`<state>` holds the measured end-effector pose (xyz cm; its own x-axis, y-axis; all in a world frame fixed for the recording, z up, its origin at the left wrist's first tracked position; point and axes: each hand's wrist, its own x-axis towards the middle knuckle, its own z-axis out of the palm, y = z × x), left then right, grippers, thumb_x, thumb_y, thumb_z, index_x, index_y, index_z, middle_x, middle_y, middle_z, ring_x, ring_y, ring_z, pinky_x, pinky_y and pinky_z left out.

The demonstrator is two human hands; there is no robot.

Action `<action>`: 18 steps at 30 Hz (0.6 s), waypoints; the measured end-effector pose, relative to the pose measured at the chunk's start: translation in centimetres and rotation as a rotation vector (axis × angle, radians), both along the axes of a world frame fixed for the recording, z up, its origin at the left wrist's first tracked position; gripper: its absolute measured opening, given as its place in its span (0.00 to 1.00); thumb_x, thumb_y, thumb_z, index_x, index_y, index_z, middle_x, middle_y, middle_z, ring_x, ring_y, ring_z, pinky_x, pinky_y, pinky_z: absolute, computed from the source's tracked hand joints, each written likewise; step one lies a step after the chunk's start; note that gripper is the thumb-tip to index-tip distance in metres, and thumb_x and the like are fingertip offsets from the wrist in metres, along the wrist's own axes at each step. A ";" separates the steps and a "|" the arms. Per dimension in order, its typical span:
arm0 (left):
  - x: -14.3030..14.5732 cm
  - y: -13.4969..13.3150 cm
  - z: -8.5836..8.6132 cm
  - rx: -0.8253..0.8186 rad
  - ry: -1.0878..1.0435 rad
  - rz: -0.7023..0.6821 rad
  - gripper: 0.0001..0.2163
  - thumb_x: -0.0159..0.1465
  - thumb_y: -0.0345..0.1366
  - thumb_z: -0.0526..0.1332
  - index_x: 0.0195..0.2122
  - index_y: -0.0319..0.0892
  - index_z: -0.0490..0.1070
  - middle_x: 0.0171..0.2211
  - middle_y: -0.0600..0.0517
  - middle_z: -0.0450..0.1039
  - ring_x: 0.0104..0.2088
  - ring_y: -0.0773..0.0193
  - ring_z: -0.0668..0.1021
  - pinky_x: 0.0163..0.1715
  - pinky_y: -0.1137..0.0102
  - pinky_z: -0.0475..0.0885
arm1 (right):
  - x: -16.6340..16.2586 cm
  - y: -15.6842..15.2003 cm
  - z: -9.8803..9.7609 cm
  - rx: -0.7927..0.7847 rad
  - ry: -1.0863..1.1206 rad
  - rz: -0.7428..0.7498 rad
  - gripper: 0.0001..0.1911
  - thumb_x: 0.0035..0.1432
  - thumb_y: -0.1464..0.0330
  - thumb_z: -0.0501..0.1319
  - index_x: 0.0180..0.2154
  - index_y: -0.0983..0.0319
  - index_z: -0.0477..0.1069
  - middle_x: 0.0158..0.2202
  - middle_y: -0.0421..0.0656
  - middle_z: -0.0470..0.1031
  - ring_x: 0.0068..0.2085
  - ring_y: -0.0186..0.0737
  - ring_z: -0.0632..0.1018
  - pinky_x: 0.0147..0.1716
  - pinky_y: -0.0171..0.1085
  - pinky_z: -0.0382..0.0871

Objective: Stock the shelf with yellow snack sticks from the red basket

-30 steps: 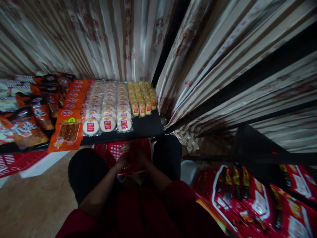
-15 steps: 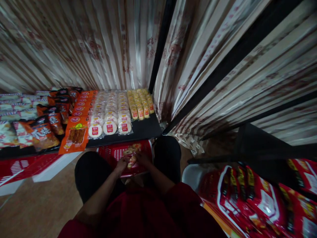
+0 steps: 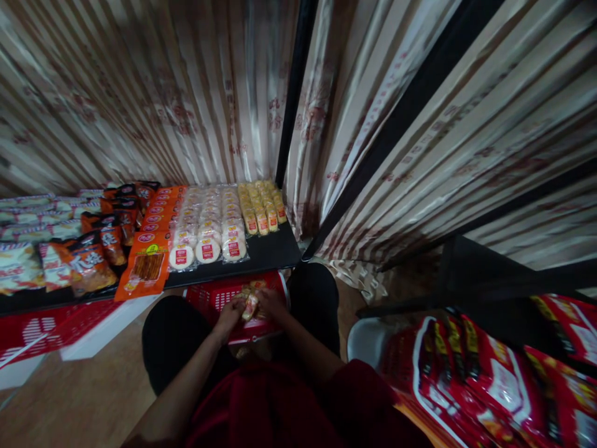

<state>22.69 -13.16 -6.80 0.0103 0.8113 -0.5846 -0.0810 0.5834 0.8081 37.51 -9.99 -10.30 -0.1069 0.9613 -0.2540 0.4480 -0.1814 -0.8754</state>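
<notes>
Between my knees sits a red basket (image 3: 203,301) with slotted walls, partly under the shelf edge. Over it, my left hand (image 3: 229,315) has its fingers closed on a small clear-wrapped yellowish snack pack (image 3: 250,306). My right hand (image 3: 272,305) grips the same pack or one right beside it; dim light hides which. More yellowish packs lie behind the hands in the basket. On the black shelf (image 3: 280,249) above stand rows of similar yellow snack packs (image 3: 262,218), with round white wrapped crackers (image 3: 208,249) to their left.
Further left on the shelf lie orange snack bags (image 3: 142,267), black-and-orange bags (image 3: 93,267) and white bags (image 3: 18,261). Low on the right, a red basket with a white rim (image 3: 416,361) holds red packages (image 3: 494,367). Curtains (image 3: 186,93) and black posts (image 3: 291,93) stand behind.
The view has tilted and shifted slightly, so the shelf sits lower. My hands remain over the basket, and the pack between them has turned and come up a little.
</notes>
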 end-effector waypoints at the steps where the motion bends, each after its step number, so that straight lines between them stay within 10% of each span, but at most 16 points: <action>1: 0.0 0.0 0.2 0.010 -0.027 -0.014 0.15 0.46 0.42 0.67 0.31 0.38 0.72 0.27 0.51 0.74 0.27 0.67 0.74 0.28 0.73 0.67 | 0.1 0.1 0.3 0.009 0.000 -0.007 0.13 0.57 0.65 0.52 0.31 0.61 0.73 0.25 0.39 0.74 0.27 0.34 0.72 0.29 0.32 0.65; 18: 2.1 1.8 4.7 0.251 0.015 -0.177 0.18 0.44 0.47 0.65 0.30 0.39 0.70 0.23 0.54 0.70 0.25 0.67 0.71 0.28 0.73 0.65 | 2.2 1.1 7.6 0.236 -0.100 -0.039 0.14 0.58 0.65 0.51 0.38 0.61 0.74 0.31 0.41 0.77 0.31 0.35 0.75 0.31 0.31 0.65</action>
<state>24.75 -11.34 -2.09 0.1570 0.9167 -0.3675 0.0173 0.3695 0.9291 39.73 -8.85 -2.69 -0.0541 0.9981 -0.0295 0.5314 0.0037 -0.8471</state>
